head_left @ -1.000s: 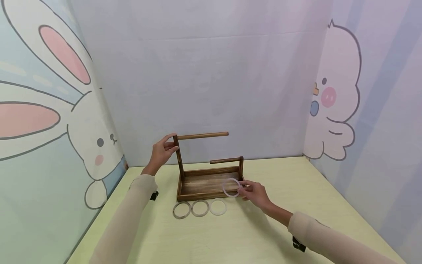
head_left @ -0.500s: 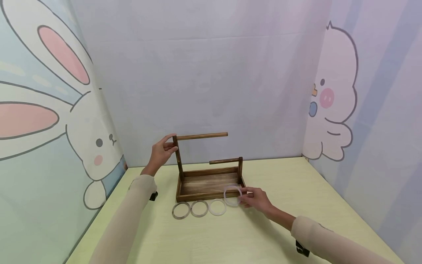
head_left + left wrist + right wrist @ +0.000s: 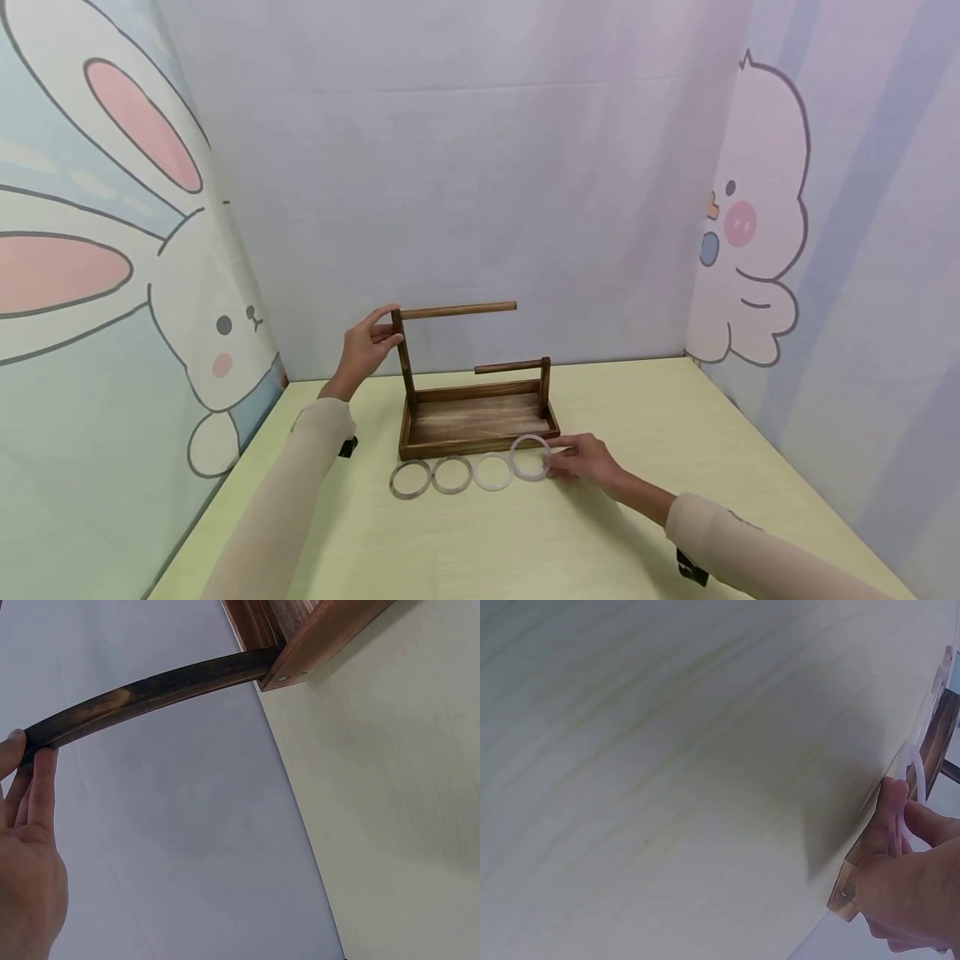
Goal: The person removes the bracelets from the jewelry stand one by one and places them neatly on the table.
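Observation:
A dark wooden bangle stand (image 3: 480,442) with a tray base, a tall left post and a short right post, each carrying a bar, stands on the table. The left hand (image 3: 367,346) grips the top of the tall post (image 3: 150,694), thumb on one side and fingers on the other. At the front right corner of the tray, the right hand (image 3: 588,461) pinches a pale lilac bangle (image 3: 531,478) by its right edge. In the right wrist view the bangle (image 3: 919,772) sits between thumb and fingers. Both bars hold nothing.
In front of the tray lie two greyish bangles, one at left (image 3: 410,497) and one beside it (image 3: 452,492), then a white bangle (image 3: 492,489). A pale yellow table (image 3: 420,550) meets a plain back wall (image 3: 480,208). Cartoon-printed walls stand on both sides.
The right hand has lowered the lilac bangle from over the tray to the row of bangles in front of it. The left hand keeps its grip on the post.

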Available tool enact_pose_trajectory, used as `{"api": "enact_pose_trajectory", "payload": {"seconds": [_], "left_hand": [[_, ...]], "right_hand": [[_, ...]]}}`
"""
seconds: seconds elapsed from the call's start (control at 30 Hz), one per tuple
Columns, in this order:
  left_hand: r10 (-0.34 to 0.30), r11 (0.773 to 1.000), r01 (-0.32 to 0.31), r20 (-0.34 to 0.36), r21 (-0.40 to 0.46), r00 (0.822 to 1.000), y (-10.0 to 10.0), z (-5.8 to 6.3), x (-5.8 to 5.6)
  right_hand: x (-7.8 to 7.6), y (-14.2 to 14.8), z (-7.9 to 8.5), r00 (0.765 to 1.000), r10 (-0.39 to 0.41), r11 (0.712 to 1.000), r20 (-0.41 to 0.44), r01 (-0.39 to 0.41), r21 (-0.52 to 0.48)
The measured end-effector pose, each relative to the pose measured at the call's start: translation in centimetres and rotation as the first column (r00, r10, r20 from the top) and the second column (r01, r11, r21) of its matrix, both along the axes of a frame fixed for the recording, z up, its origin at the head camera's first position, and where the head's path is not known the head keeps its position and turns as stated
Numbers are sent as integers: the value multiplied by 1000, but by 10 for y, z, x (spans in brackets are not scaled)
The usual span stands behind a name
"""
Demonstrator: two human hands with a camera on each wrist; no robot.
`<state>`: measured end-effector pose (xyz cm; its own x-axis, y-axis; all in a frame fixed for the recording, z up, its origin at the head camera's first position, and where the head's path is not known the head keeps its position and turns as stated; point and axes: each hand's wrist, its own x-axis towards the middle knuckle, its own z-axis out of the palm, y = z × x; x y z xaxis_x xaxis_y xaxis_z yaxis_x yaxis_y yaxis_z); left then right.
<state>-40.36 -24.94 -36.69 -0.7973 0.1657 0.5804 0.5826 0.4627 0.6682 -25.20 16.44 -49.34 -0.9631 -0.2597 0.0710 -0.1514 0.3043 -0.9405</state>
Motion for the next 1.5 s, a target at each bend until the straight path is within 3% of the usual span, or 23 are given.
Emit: {"api": "enact_pose_trajectory", "payload": {"seconds": [0.63, 1.0, 1.27, 1.5], "left_hand": [[3, 1000, -3, 8, 3, 1000, -1, -2, 0], [-5, 1000, 5, 13, 15, 1000, -1, -1, 2], [-12, 1000, 12, 5, 12, 1000, -1, 0, 2], [-14, 1000, 14, 0, 12, 1000, -1, -1, 2]], "right_hand": [[2, 7, 0, 997, 20, 1000, 79, -21, 6], [3, 5, -7, 999, -46, 999, -10, 46, -29], [3, 2, -13, 990, -121, 992, -74, 123, 17], [3, 2, -17, 988, -125, 992, -87, 125, -9]]}}
